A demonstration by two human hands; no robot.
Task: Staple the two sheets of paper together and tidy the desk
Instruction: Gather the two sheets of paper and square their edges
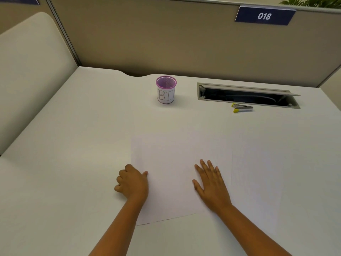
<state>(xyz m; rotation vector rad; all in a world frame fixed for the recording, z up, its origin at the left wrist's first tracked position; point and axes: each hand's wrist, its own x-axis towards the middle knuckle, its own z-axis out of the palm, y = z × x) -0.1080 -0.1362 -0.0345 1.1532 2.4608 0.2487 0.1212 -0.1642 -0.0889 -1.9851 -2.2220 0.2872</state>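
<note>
Two bare arms come up from the bottom edge. No sleeves cover them as far as can be seen. The left hand [132,182] and the right hand [210,183] wear no gloves. No rings, watch or bands show on the fingers or wrists. The fingernails are short and plain. Both forearms look slim and smooth.

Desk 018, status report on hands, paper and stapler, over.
Left hand curled at paper's left edge; right hand flat on it. Stapler untouched by cable tray. Nothing in the way.
</note>
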